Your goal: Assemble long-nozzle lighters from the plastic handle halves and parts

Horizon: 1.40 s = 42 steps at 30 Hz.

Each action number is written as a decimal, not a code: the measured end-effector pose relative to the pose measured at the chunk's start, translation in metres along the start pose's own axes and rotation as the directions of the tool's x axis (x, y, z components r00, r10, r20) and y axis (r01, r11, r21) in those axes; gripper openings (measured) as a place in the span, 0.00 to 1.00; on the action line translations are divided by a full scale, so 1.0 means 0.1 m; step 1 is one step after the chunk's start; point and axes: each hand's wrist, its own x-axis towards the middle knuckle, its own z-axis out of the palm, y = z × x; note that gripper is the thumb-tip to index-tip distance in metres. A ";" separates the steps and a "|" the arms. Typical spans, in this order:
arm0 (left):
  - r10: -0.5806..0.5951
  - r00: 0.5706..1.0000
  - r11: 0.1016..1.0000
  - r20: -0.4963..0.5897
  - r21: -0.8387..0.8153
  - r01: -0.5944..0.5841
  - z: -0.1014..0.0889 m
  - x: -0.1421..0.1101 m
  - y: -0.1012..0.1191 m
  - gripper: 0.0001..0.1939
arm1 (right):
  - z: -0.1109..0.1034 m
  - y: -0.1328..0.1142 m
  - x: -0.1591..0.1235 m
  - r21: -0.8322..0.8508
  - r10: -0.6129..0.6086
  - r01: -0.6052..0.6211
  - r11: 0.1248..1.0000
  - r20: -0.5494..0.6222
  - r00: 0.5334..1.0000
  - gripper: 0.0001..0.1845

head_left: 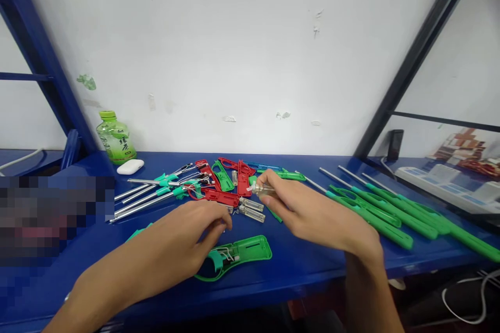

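While the right hand (308,210) is pinching a small clear cartridge (258,188) mid-frame, the green shell (253,250) is lying at lower centre, its long axis slanting up rightward, nearer the left hand (197,229), whose curled fingers are hiding any grip.

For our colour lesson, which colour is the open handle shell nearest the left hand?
The handle shell is green, clearest in the head view.
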 end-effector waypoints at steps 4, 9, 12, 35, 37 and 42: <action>0.014 0.999 0.998 -0.045 0.055 -0.011 0.07 -0.15 -0.08 0.16 | 0.09 -0.02 0.02 0.080 -0.034 0.029 0.996 0.058 0.998 0.12; 0.124 0.944 0.980 -0.307 0.186 -0.068 0.34 -0.43 -0.12 0.12 | 0.32 -0.03 -0.04 0.267 -0.091 0.047 0.962 0.156 0.984 0.07; 0.156 0.898 0.968 -0.412 0.246 -0.056 0.49 -0.52 -0.10 0.09 | 0.43 -0.05 -0.07 0.274 -0.065 0.026 0.961 0.132 0.989 0.09; 0.201 0.846 0.969 -0.495 0.229 -0.096 0.60 -0.55 -0.07 0.10 | 0.78 0.07 -0.06 0.139 -0.305 0.309 0.941 -0.052 0.951 0.09; 0.190 0.849 0.971 -0.493 0.221 -0.089 0.60 -0.55 -0.07 0.10 | 0.77 0.08 -0.08 0.153 -0.300 0.307 0.939 -0.069 0.951 0.10; 0.201 0.846 0.969 -0.495 0.225 -0.099 0.60 -0.57 -0.08 0.10 | 0.80 0.08 -0.08 0.117 -0.322 0.331 0.936 -0.091 0.942 0.09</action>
